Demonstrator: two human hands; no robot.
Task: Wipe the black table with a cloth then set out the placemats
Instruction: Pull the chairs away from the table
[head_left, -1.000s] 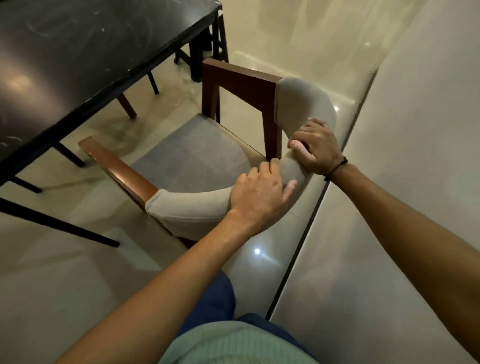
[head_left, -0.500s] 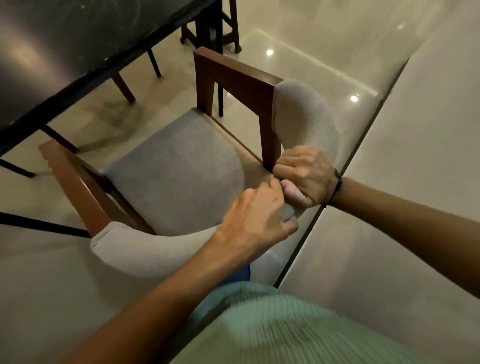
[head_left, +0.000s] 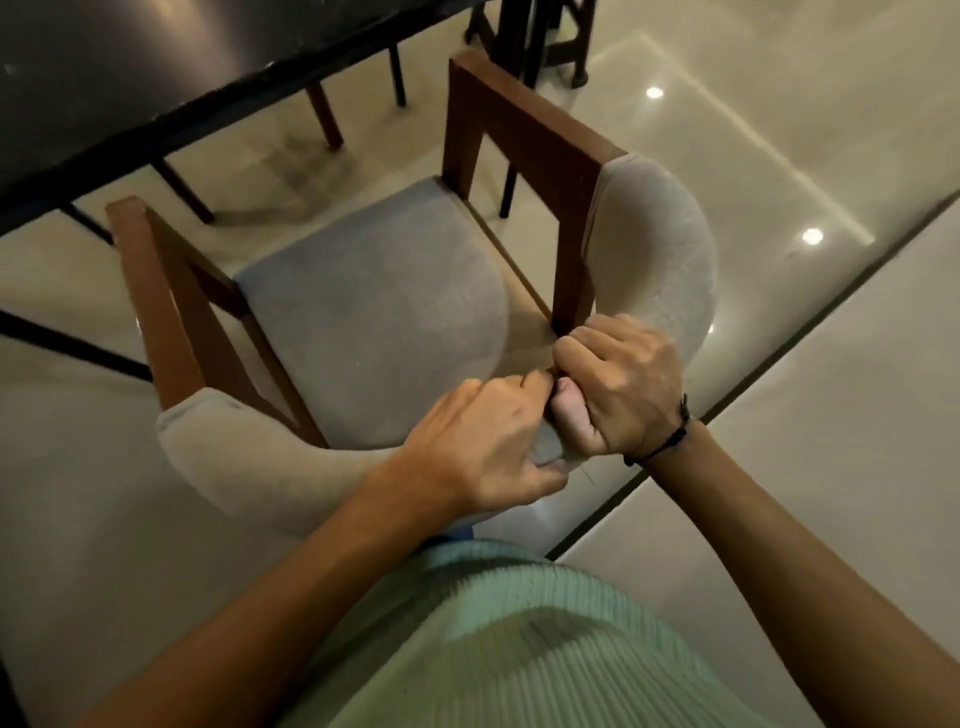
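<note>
The black table (head_left: 119, 67) fills the top left corner, its edge running diagonally. A wooden armchair (head_left: 524, 130) with a grey seat and a curved padded grey backrest (head_left: 654, 260) stands in front of me, facing the table. My left hand (head_left: 478, 447) grips the middle of the backrest, fingers curled over its top. My right hand (head_left: 618, 389) grips the backrest just beside it, the two hands touching. No cloth or placemats are in view.
Glossy cream floor tiles (head_left: 727, 114) surround the chair. Dark legs of other chairs (head_left: 550, 41) and the table's thin black legs (head_left: 67, 338) stand under and beyond the table. A pale wall or panel (head_left: 831, 415) runs along the right.
The chair has come toward me and away from the table, turning slightly. My hands have slid together on the backrest and both now curl tightly over it.
</note>
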